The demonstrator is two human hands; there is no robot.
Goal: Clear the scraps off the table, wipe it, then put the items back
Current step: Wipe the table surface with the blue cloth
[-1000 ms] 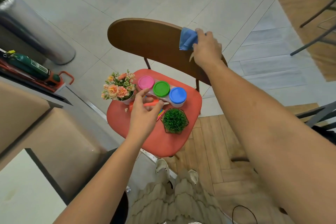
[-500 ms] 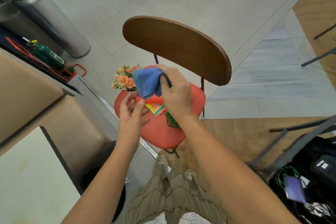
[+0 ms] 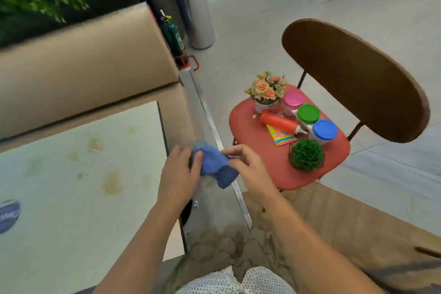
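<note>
A crumpled blue cloth [image 3: 214, 166] hangs between my two hands, just past the right edge of the pale table [image 3: 71, 198]. My left hand [image 3: 177, 172] grips its left side and my right hand [image 3: 248, 167] pinches its right side. The tabletop shows several yellowish stains [image 3: 111, 181]. On the red chair seat [image 3: 267, 169] stand a small pot of orange flowers [image 3: 266, 92], three tubs with pink [image 3: 293, 100], green [image 3: 308, 114] and blue lids [image 3: 325, 129], an orange bottle [image 3: 279, 123] lying on a colourful packet [image 3: 282, 137], and a green plant ball [image 3: 306, 154].
The chair's brown backrest [image 3: 358, 79] rises behind the seat. A beige bench back [image 3: 83, 64] runs behind the table. A green bottle [image 3: 173, 36] and metal planters [image 3: 195, 7] stand at the far side. A metal strip [image 3: 214, 131] runs along the floor.
My view swung left from the chair toward the table. My right hand took the cloth off the chair back and brought it down; both hands now hold it beside the table edge.
</note>
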